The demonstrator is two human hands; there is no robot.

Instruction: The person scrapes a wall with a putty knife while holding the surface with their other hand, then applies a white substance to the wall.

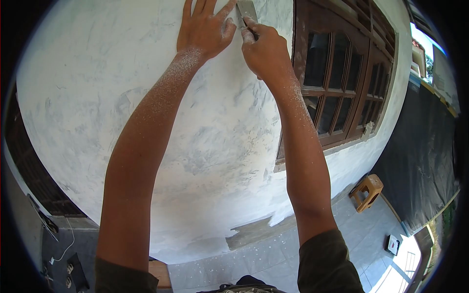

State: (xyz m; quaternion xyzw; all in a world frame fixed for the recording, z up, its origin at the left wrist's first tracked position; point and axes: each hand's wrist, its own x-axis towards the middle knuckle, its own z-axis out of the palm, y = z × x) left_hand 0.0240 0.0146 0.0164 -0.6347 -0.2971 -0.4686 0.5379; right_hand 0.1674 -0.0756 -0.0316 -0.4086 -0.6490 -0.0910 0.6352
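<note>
White, patchy plaster covers the wall [210, 122] in front of me, with grey showing through in places. My left hand [207, 31] lies against it near the top of the view, fingers stretched out and partly cut off by the frame edge. Close on its right, my right hand [266, 49] is closed around a putty knife [247, 10], whose broad metal blade points up along the wall. White dust coats both hands and speckles the forearms.
A brown wooden window [337, 83] with dark panes borders the work area on the right. Below, the grey tiled floor [254, 261] carries scattered white flakes. A tan stool [366, 192] and a small tray [392, 244] stand rightward; a white cable [71, 239] lies at lower left.
</note>
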